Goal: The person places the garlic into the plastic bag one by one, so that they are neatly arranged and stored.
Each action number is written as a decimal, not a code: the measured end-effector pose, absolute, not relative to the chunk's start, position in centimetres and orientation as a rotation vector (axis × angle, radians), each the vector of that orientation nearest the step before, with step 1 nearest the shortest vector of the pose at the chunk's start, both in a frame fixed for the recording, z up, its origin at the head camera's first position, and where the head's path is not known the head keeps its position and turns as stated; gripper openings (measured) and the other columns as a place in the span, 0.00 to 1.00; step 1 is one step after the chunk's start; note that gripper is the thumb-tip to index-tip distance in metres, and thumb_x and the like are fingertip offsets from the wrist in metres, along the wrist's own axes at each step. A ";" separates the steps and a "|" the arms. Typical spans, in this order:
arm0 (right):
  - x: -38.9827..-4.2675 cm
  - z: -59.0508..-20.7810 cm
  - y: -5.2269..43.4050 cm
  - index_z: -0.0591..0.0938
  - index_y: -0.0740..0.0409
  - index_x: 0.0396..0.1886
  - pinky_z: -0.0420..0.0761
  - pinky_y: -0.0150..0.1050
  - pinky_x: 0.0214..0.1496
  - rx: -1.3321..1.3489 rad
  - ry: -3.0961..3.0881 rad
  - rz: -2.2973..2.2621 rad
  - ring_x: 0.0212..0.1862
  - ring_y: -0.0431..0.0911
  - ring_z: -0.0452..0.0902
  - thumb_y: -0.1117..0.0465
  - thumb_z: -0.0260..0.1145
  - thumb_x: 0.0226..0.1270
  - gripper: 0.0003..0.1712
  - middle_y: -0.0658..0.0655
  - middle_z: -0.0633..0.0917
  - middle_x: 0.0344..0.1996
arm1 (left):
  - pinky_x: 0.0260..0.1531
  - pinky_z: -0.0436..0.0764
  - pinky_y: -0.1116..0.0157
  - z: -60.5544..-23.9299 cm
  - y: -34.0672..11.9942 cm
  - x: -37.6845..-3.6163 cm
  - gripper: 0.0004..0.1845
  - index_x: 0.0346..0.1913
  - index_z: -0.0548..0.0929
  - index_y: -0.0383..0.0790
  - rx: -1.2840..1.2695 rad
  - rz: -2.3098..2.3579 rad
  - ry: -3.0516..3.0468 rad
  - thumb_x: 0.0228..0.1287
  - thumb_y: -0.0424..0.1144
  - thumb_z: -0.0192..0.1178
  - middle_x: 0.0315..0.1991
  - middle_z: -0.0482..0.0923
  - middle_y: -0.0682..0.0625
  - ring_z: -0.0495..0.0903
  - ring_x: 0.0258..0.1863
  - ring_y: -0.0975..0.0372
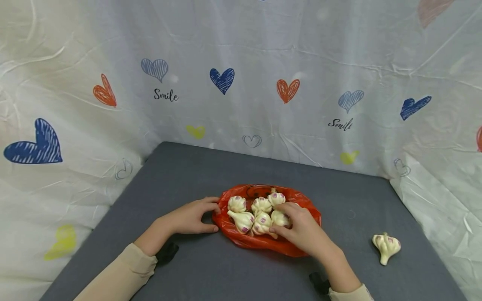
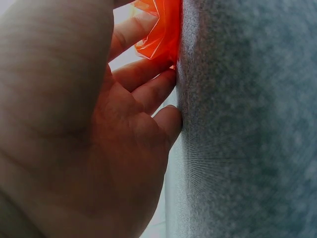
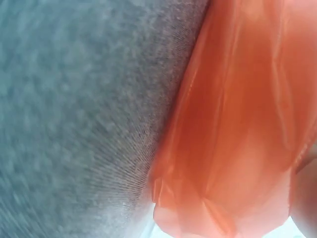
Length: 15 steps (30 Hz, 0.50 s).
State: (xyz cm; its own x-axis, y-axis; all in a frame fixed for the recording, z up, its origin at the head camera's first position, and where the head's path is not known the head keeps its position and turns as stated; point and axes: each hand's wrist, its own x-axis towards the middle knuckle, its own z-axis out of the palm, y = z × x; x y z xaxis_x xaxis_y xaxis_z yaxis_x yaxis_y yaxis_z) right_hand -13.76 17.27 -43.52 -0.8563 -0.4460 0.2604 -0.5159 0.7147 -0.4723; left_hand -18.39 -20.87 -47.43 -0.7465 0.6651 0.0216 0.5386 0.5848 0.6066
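Observation:
A red plastic bag (image 1: 241, 241) lies spread open on the dark grey table, with several white garlic bulbs (image 1: 242, 220) showing purple marks inside it. My left hand (image 1: 190, 217) rests against the bag's left edge, thumb and fingers apart. In the left wrist view, its relaxed fingers reach toward the red plastic (image 2: 166, 29), close along the tabletop. From the right, my right hand (image 1: 305, 230) reaches over the bag and holds a garlic bulb (image 1: 280, 218) between thumb and fingers. The right wrist view mostly shows the bag's side (image 3: 233, 124), which hides the fingers.
One loose garlic bulb (image 1: 386, 246) lies on the table (image 1: 188, 175) to the right of the bag. A pale sheet (image 1: 256, 50) printed with hearts hangs behind the table and along its sides. Dark straps (image 1: 167, 253) sit at both wrists.

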 end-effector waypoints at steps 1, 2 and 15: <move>-13.8 -43.6 17.3 0.86 0.57 0.65 0.80 0.60 0.66 0.784 -2.792 0.822 0.64 0.50 0.82 0.49 0.85 0.65 0.33 0.53 0.88 0.61 | 0.73 0.72 0.42 -47.4 -20.9 -18.4 0.15 0.55 0.84 0.58 1.003 0.892 2.607 0.73 0.53 0.74 0.82 0.65 0.43 0.65 0.81 0.45; -13.7 -43.6 17.3 0.86 0.57 0.66 0.78 0.62 0.67 0.778 -2.795 0.820 0.64 0.50 0.82 0.49 0.85 0.65 0.33 0.53 0.88 0.61 | 0.73 0.72 0.42 -47.4 -20.8 -18.4 0.14 0.55 0.84 0.58 1.002 0.890 2.609 0.73 0.53 0.74 0.82 0.65 0.43 0.65 0.81 0.45; -13.6 -44.0 17.1 0.84 0.57 0.69 0.75 0.63 0.72 0.698 -2.849 0.892 0.68 0.52 0.81 0.46 0.84 0.65 0.38 0.52 0.86 0.64 | 0.72 0.73 0.42 -47.3 -20.8 -18.3 0.14 0.54 0.84 0.59 0.994 0.888 2.610 0.72 0.52 0.75 0.82 0.65 0.42 0.65 0.81 0.44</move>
State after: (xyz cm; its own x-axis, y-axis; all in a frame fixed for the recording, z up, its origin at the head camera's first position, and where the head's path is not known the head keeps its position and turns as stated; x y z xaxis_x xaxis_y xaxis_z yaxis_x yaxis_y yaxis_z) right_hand -13.63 17.13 -43.97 -0.8936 -0.4004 0.2028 -0.4446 0.7275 -0.5226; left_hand -18.29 -20.76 -47.34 -0.7503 0.6609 0.0170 0.5341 0.5908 0.6047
